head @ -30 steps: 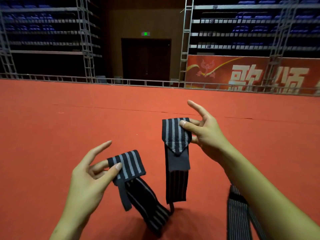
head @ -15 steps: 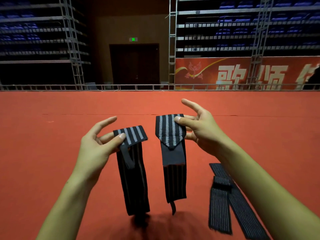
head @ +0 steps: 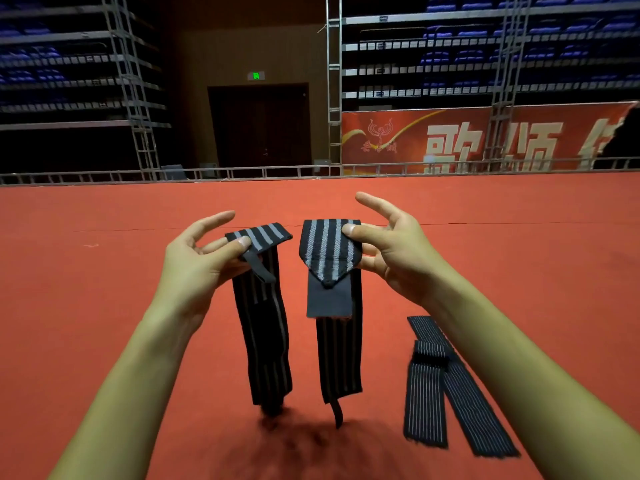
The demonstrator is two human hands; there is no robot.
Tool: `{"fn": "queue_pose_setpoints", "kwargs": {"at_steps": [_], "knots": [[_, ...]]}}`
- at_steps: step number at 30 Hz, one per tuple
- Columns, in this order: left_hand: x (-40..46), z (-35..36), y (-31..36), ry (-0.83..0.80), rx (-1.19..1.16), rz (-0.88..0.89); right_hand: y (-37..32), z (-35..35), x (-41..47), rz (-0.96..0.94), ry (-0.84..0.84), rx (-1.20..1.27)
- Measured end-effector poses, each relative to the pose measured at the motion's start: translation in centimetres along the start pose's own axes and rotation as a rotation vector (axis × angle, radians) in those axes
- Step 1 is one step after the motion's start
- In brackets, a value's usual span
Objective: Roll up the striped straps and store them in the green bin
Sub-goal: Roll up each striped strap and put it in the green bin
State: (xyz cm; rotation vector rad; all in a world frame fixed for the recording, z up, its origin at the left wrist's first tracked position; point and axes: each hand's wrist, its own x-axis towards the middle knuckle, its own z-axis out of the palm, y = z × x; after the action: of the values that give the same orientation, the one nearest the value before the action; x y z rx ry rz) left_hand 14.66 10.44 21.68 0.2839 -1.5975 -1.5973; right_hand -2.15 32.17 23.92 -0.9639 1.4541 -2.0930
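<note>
My left hand [head: 194,268] pinches the top of one striped strap [head: 265,327]; my right hand [head: 394,254] pinches another strap [head: 334,306]. Both hang side by side above the red floor [head: 104,289]. Two more straps [head: 446,386] lie at right.

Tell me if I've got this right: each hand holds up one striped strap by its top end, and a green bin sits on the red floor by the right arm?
Not quite. The head view shows no green bin; two more straps lie crossed on the red floor there. The left hand and right hand each do pinch one hanging strap.
</note>
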Motion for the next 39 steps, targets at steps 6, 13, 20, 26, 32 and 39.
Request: {"fn": "queue_pose_setpoints", "kwargs": {"at_steps": [6,13,20,26,32,39], "knots": [[-1.3,0.3,-0.2,-0.104,0.085,0.038,0.0,-0.3,-0.7,-0.02,-0.009,-0.018],[-2.4,0.3,-0.5,-0.198,0.167,0.118,0.1,-0.6,-0.9,-0.013,-0.008,0.007],[-3.3,1.1,0.0,-0.325,0.22,0.16,0.8,0.0,-0.8,-0.022,-0.053,-0.039],[-4.1,2.6,0.1,-0.285,0.141,0.087,3.0,1.1,-1.3,-0.035,-0.127,-0.104],[-4.0,2.5,-0.3,-0.227,0.153,0.057,4.7,1.4,-1.5,0.005,-0.111,-0.083],[-4.4,1.8,0.2,-0.261,0.166,0.049,9.0,-0.2,-0.1,0.09,0.019,-0.273]]}}
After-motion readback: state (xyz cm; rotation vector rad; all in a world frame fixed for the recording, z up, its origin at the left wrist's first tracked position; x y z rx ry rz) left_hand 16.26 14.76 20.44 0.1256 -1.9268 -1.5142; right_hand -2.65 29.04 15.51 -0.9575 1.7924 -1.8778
